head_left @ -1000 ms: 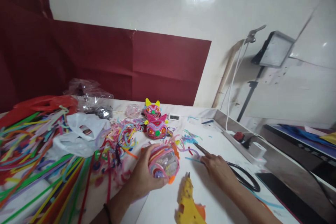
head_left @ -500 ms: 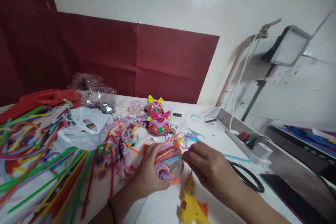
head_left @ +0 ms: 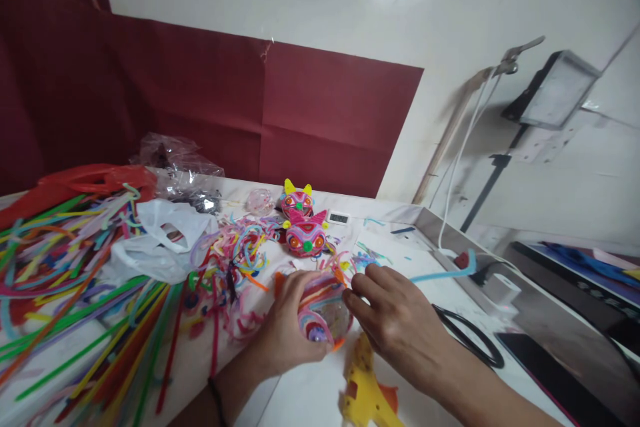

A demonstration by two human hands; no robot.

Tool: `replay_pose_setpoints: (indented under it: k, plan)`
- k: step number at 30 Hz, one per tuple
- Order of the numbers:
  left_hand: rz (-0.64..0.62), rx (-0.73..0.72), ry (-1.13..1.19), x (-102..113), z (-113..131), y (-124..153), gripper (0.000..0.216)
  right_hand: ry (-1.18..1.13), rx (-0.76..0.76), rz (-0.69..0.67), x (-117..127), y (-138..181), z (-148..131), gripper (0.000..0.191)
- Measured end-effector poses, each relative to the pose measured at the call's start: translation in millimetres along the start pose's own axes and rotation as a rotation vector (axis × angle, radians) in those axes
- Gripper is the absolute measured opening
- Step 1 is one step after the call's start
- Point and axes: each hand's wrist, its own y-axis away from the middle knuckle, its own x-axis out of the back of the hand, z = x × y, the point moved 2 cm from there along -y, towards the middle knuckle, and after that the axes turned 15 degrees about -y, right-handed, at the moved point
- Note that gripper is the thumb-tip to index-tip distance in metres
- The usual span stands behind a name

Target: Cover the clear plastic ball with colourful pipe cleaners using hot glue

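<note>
My left hand (head_left: 287, 323) is wrapped round the left side of a clear plastic ball (head_left: 335, 317), partly covered with pink, orange and blue pipe cleaners. At the ball's right edge, the fingers of my right hand (head_left: 387, 307) are pinched together. A light blue pipe cleaner (head_left: 445, 275) runs out behind that hand to the right, its far end bent upward; the end between my fingers is hidden. Below the ball, a yellow glue gun (head_left: 367, 387) lies on the white table, its tip hidden by my right hand.
Two finished-looking lion-head balls (head_left: 307, 235) stand behind my hands, near a small digital display (head_left: 339, 217). Loose pipe cleaners (head_left: 110, 320) and a white plastic bag (head_left: 155, 247) cover the left. At right are a black cable loop (head_left: 473, 340), a phone-like black slab (head_left: 555, 373) and a power strip (head_left: 493, 300).
My right hand has shifted slightly, its back turned more toward me. The blue pipe cleaner's far end has risen and bent upward. The ball stays in my left hand.
</note>
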Motion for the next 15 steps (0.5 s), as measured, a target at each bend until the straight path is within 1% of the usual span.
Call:
replay_pose_setpoints:
  k: [8,15]
  plan:
    - [0.014,-0.044,0.023,2.8,3.8,-0.9,0.093,0.067,0.054,-0.057,0.5,-11.3,-3.6,0.025]
    - [-0.005,-0.008,0.016,4.7,6.1,-1.2,0.093,0.081,0.047,-0.101,-7.7,-8.9,-7.8,0.024]
